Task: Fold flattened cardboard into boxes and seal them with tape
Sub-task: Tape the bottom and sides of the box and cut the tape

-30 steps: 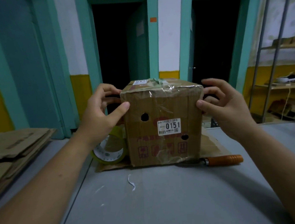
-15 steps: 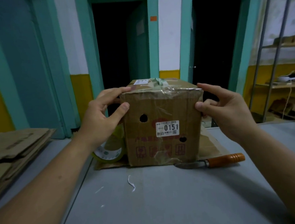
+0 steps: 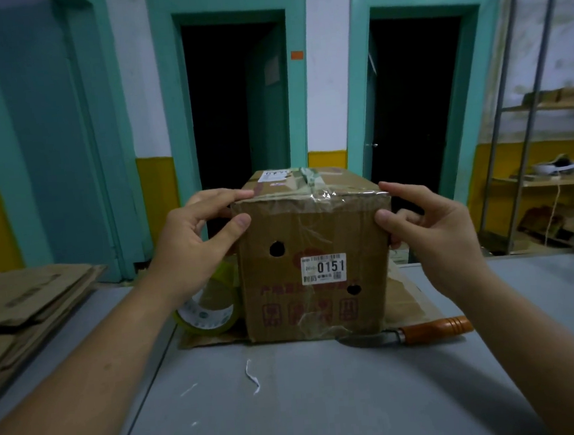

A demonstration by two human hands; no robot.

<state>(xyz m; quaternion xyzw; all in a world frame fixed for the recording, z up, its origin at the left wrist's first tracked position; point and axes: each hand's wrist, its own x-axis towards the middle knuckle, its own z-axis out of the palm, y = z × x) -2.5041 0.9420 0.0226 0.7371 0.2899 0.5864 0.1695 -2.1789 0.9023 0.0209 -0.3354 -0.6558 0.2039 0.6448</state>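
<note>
while the cardboard box (image 3: 317, 276) labelled 0151 stands upright on the grey table (image 3: 328, 406), we pinch its upper corners with our left hand (image 3: 191, 238) and right hand (image 3: 431, 230), a tape roll (image 3: 210, 309) and a knife (image 3: 425, 331) just beside it.

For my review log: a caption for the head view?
Left hand and right hand grip a taped cardboard box on a grey table, tape roll and knife beside it.

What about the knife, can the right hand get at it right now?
Probably yes. The knife lies on the table beside the box, its orange handle uncovered, below the right hand, which must release the box first.
</note>
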